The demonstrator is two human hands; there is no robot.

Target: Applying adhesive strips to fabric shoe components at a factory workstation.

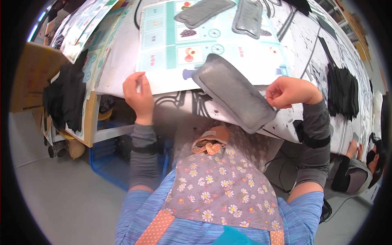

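Note:
A dark grey, oblong padded fabric piece (pixel 237 92) lies slantwise over the table's front edge, its near end hanging toward my apron. Beside that near end is my right hand (pixel 293 92), its fingers curled closed. Whether it grips the fabric's edge or something smaller cannot be made out. My left hand (pixel 139 97) is at the lower left corner of a printed picture sheet (pixel 157 83), fingers bent with a gap between thumb and fingertips, and no object shows in it. Two more grey padded pieces, one on the left (pixel 204 12) and one on the right (pixel 248 18), lie on the sheet farther back.
Bundles of black strips hang at the left (pixel 67 96) and lie at the right (pixel 342 90). A cardboard box (pixel 36 75) stands far left, a blue crate (pixel 107 163) below the table. Another person (pixel 355 171) works at the right edge. White patterned cloth (pixel 302 53) covers the table.

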